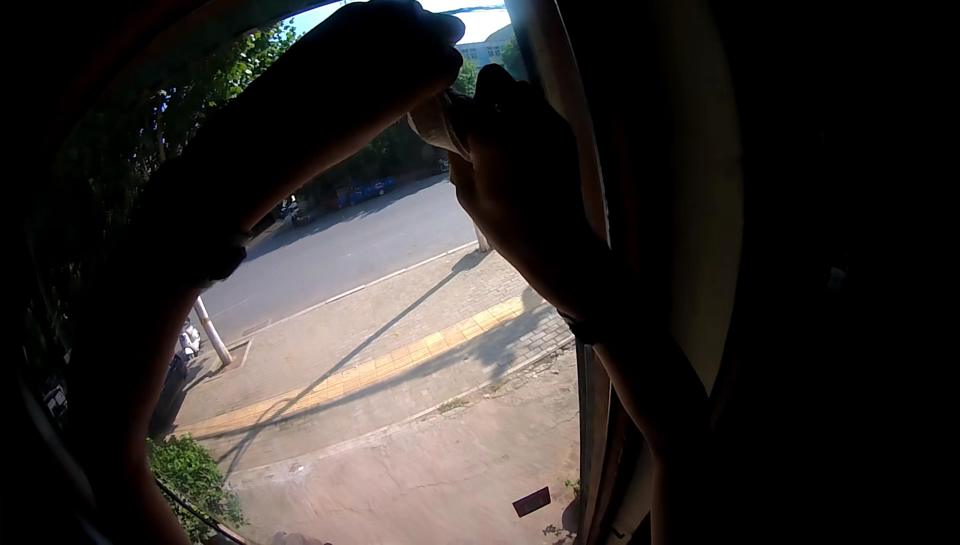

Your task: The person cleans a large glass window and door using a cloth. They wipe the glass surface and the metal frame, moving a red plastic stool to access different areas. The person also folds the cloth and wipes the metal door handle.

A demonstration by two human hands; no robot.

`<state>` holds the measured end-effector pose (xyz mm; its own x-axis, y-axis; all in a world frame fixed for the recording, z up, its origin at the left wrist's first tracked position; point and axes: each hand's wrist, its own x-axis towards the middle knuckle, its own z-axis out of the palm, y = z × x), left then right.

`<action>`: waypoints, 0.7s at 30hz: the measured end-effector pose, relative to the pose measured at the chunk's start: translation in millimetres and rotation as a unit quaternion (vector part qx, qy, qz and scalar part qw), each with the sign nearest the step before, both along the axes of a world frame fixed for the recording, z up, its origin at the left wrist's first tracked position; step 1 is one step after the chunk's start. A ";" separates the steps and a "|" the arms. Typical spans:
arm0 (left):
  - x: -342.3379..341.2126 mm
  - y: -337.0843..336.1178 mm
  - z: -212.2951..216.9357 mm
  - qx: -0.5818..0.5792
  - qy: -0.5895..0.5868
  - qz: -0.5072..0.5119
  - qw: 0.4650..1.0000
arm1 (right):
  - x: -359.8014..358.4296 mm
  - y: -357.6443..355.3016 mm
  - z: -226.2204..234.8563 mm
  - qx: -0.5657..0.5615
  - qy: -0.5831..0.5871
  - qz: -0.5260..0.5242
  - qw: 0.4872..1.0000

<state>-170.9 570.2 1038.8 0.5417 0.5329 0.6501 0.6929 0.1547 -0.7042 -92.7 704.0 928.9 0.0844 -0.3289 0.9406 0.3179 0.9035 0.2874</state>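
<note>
Left hand (pixel 400 50) and right hand (pixel 515 150) up at upper centre, pale piece (pixel 437 129) between them, against the right; probably so both can steady it. Grip: backlit, can't tell on either. Window frame (pixel 552 40) just right. Outside, dark-red plate (pixel 532 502) bottom centre-right, nothing legible; road (pixel 350 240) beyond.

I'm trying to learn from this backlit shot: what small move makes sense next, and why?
I'd probably tilt the pale curved item slightly toward the daylight, keeping the right hand steady. The item sits against that hand, partly hidden, and the left hand is just above; both are dark silhouettes against the bright outdoors, so their exact grip can't be made out.
</note>
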 end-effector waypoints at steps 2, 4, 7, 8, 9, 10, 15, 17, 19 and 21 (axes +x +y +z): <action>17.1 27.8 -16.7 0.059 0.016 -0.149 0.987 | 16.4 21.7 0.2 -0.011 0.022 -0.020 1.000; 18.7 47.8 -34.0 0.110 0.033 -0.277 0.954 | 18.1 33.5 -8.5 0.011 0.076 -0.021 0.997; 21.3 39.0 20.2 -0.161 -0.035 -0.123 0.979 | 32.4 36.7 -13.8 -0.030 0.057 -0.089 0.994; 20.7 49.4 17.8 -0.178 -0.025 -0.155 0.971 | 32.5 52.2 -17.6 -0.006 0.077 -0.113 0.991; 20.4 60.8 16.5 -0.195 -0.014 -0.187 0.963 | 27.3 74.8 -20.3 0.019 0.097 -0.136 0.986; 17.9 76.6 17.8 -0.116 0.140 -0.175 0.968 | 26.1 84.4 -24.1 0.019 0.101 -0.130 0.986; 29.1 142.3 5.0 -0.122 -0.038 -0.305 0.944 | 36.9 90.8 -36.0 -0.128 0.063 -0.097 0.985; 35.0 151.3 -1.7 -0.096 0.002 -0.273 0.957 | 40.1 89.1 -32.8 -0.227 0.036 -0.120 0.966; 44.3 138.6 -5.5 -0.069 0.088 -0.110 0.988 | 38.9 80.6 -29.8 -0.172 0.056 -0.151 0.972; 35.0 111.9 -10.6 -0.088 0.072 -0.098 0.989 | 25.6 67.5 -38.5 -0.085 0.082 -0.143 0.983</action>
<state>-135.9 682.1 1028.3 0.7256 0.5066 0.4657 0.5886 -0.1064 -0.8014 -67.1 771.5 890.4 0.1672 -0.2005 0.9653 0.5950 0.8013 0.0633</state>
